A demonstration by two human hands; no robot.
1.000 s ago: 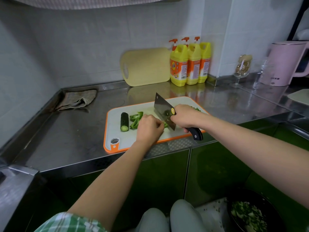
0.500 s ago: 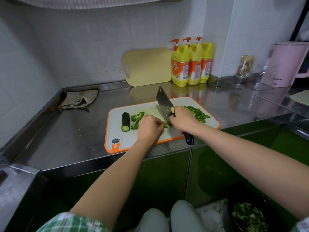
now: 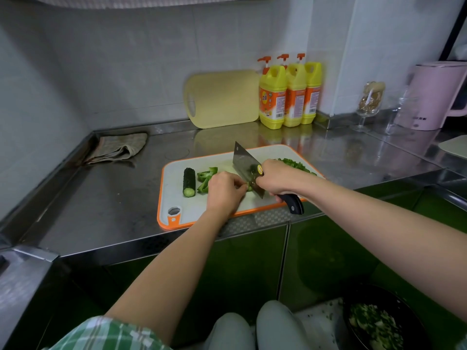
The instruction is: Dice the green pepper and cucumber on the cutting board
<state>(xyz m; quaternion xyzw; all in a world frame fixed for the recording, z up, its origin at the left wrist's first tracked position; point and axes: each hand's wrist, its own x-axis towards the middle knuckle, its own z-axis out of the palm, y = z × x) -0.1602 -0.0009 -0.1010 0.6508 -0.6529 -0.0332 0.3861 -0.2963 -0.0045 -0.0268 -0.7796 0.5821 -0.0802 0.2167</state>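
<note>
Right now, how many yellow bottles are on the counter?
3, in a row at the back wall, just right of the leaning board: left bottle, middle bottle, right bottle. They overlap, so another could be hidden behind them.

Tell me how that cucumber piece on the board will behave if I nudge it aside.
The cucumber piece lies on its rounded side on the cutting board, so a sideways nudge would probably roll it. It looks stiff and straight; its cut end looks moist, so possibly slippery.
</note>
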